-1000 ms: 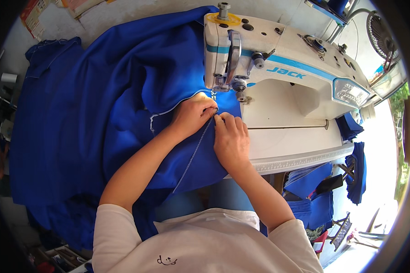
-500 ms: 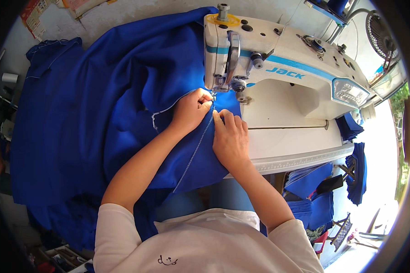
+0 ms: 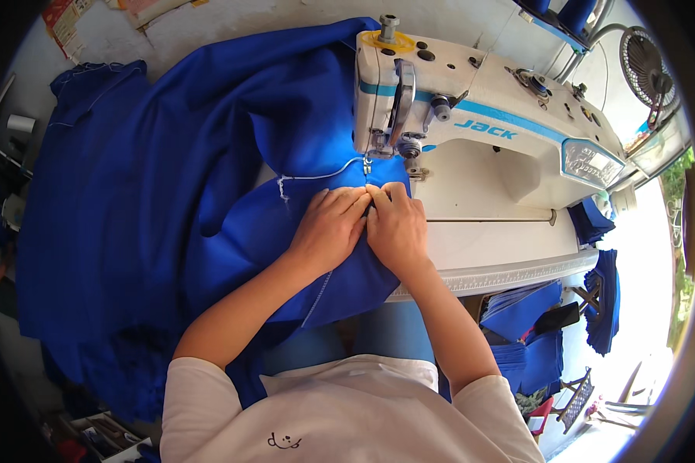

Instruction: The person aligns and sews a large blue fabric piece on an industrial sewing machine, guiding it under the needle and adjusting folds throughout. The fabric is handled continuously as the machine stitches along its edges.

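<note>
A big draped piece of blue fabric [image 3: 123, 231] lies under the white sewing machine [image 3: 471, 116]. A pale-edged seam crosses it to the presser foot [image 3: 367, 165], with a loose white tail at the left. Just in front of the foot, my left hand [image 3: 328, 231] and my right hand [image 3: 395, 231] press side by side, their bent fingertips meeting at a fold of the fabric and gripping it. A line of stitching [image 3: 316, 297] runs below them toward the fabric's front edge. The needle point is too small to make out.
A ruler strip [image 3: 502, 270] runs along the machine table's front edge. Folded blue pieces [image 3: 521, 301] and more blue bundles [image 3: 602, 301] sit at the right, beside a bright opening. A fan [image 3: 645, 69] and thread cones [image 3: 575, 14] are at the upper right, a wall [image 3: 262, 19] behind.
My left hand has come down from beside the presser foot to join my right hand, uncovering more white seam. The whole view has shifted slightly.
</note>
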`<action>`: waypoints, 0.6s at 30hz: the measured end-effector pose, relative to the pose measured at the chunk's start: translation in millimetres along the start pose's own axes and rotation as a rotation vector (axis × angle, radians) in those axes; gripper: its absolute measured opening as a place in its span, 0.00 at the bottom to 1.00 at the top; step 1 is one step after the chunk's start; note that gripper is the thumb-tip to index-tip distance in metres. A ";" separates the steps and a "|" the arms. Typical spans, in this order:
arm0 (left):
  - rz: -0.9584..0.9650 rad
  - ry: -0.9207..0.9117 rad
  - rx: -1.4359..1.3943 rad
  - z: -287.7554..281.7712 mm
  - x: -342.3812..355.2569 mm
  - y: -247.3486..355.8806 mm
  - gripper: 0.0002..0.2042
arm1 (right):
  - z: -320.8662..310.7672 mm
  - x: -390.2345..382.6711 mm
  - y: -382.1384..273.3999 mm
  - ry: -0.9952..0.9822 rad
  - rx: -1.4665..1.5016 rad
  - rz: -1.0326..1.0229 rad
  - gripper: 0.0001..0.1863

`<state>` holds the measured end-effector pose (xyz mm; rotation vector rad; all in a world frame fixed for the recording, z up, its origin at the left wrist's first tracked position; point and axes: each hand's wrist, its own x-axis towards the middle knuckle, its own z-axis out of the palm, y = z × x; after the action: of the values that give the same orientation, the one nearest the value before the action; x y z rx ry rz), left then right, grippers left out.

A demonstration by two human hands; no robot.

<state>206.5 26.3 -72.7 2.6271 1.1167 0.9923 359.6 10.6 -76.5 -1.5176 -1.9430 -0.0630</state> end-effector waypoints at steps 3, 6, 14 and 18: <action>-0.001 -0.028 0.035 -0.9 -0.4 -1.1 0.18 | 3.1 2.8 6.2 0.016 -0.009 -0.017 0.16; -0.008 -0.060 0.024 -1.8 2.4 -7.5 0.19 | 4.4 7.0 4.0 -0.003 -0.053 -0.004 0.16; -0.075 -0.109 -0.020 -1.1 13.8 -17.4 0.20 | 7.0 7.3 9.4 0.031 0.041 -0.025 0.20; -0.082 -0.126 -0.014 -0.9 13.7 -17.0 0.19 | -28.7 -9.0 20.3 -0.131 0.290 -0.152 0.24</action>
<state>202.8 47.7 -70.7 2.5699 1.1729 0.8047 391.7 -2.5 -65.9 -1.2103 -2.0649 0.2485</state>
